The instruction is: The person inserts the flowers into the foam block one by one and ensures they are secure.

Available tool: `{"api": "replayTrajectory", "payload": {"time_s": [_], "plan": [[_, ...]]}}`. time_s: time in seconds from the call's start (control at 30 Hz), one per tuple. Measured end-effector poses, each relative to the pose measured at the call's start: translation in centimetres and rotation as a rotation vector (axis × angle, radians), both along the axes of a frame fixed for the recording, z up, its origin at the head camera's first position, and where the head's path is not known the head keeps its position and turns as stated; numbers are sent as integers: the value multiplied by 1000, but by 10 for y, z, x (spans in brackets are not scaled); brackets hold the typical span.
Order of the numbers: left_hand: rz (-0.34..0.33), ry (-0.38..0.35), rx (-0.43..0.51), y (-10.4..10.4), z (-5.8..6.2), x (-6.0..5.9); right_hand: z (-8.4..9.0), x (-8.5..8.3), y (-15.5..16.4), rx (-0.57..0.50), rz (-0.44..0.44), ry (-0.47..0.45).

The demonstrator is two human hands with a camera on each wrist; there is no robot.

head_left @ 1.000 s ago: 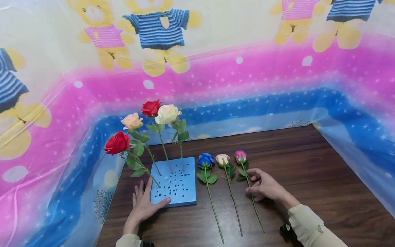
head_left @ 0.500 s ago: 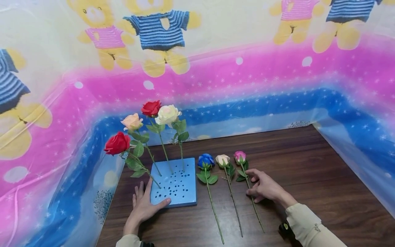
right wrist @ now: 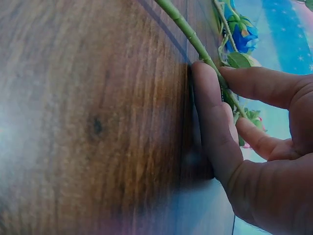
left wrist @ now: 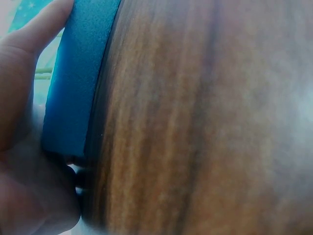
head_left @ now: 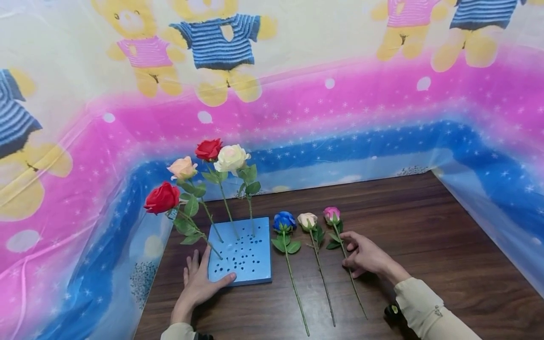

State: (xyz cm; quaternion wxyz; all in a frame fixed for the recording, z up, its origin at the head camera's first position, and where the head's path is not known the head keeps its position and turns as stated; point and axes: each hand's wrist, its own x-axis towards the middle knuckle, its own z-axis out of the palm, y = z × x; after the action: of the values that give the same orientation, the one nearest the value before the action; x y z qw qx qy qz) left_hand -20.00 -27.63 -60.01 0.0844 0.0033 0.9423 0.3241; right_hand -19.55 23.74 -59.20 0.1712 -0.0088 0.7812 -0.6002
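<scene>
A light blue foam block (head_left: 263,250) with many small holes lies on the table, and two red roses, a peach rose (head_left: 182,168) and a white rose (head_left: 232,158) stand in it. My left hand (head_left: 199,282) rests at its near left corner, fingers stretched along the left side and thumb against the front edge. In the left wrist view the block's side wall (left wrist: 80,78) shows beside that thumb. My right hand (head_left: 369,257) pinches the stem of a pink rose (head_left: 332,215). The right wrist view shows the green stem (right wrist: 188,30) between fingertips, close over the table.
Left of the pink rose lie a cream rose (head_left: 308,220) and a blue rose (head_left: 284,221), stems toward me. A small black object (head_left: 393,311) sits by the right sleeve. A printed bear curtain (head_left: 297,113) encloses the dark wooden table (head_left: 408,212).
The lower end of the pink rose's stem has shifted very slightly to the right at the right hand's fingertips. The left hand and the block have stayed in place.
</scene>
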Motion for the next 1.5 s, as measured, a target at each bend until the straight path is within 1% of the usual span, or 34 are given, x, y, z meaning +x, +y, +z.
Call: {"api": "replayTrajectory", "payload": {"time_s": [0.07, 0.23, 0.3, 0.43, 0.6, 0.83, 0.97, 1.17, 1.27, 1.4, 1.5], "plan": [[4, -3, 2, 1, 1, 1, 0, 0, 1, -8, -7, -4], [7, 28, 33, 4, 4, 6, 0, -1, 3, -24, -19, -16], [5, 28, 23, 4, 2, 5, 0, -2, 5, -29, -19, -16], [5, 3, 6, 4, 3, 5, 0, -2, 7, -40, -19, -21], [8, -29, -15, 6, 8, 6, 3, -3, 11, -64, 10, -20], [1, -31, -3, -1, -1, 0, 8, -6, 12, -108, 50, -23], [1, -27, -3, -1, -1, -1, 13, -8, 11, -126, 59, -19], [1, 9, 3, -1, -3, 0, 23, -12, 12, -160, 78, 45], [0, 26, 16, 0, -3, 1, 28, -14, 12, -183, 73, 83], [2, 8, 18, -1, -3, 1, 34, -18, 12, -206, 73, 144], [6, -14, -3, -2, -4, -1, 40, -21, 11, -218, 80, 192]]}}
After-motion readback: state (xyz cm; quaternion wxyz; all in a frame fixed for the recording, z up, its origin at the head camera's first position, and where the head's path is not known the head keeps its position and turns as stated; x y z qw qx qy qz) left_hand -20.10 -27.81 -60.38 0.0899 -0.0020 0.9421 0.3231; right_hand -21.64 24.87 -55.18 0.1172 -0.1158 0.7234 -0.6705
